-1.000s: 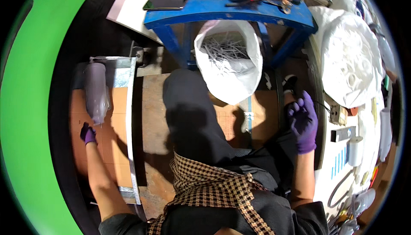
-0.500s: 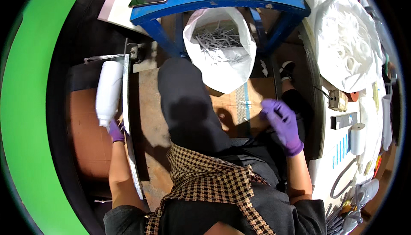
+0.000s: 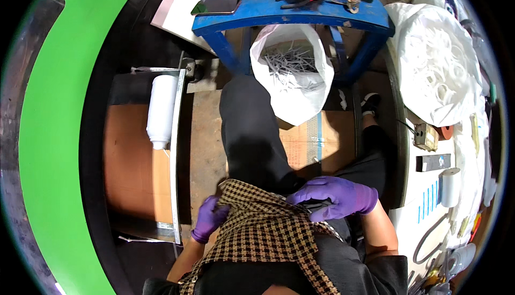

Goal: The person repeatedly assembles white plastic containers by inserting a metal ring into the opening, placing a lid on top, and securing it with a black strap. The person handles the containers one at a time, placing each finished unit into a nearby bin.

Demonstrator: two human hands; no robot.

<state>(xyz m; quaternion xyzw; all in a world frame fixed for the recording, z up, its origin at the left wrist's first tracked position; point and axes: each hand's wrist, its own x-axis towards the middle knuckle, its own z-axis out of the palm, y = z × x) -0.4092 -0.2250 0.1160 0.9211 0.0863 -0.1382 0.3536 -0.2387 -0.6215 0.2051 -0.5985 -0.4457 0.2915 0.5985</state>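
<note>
Apron: brown-and-black checked apron (image 3: 263, 230) across the person's lap, rumpled, both hands at it.
Left hand: purple-gloved left hand (image 3: 211, 220) at the apron's left edge, fingers bent against the cloth; from where I stand I cannot tell whether they pinch it.
Right hand: purple-gloved right hand (image 3: 340, 196) over the lap at the apron's right side, fingers curved; the underside is hidden, so I cannot tell whether it grips anything.
Bottle: white bottle (image 3: 162, 107) at the person's left, neck toward the person, well apart from both hands.
Tray: metal-edged tray (image 3: 176, 198) under the bottle, brown cardboard (image 3: 129, 161) inside.
Side bench: white roll (image 3: 450, 187) standing at the person's right.
Sack: white sack (image 3: 298, 110) beyond the knee, holding grey strips (image 3: 292, 64).
Table: blue table (image 3: 289, 22) behind the sack, bearing a phone (image 3: 216, 6) and pliers (image 3: 303, 2).
</note>
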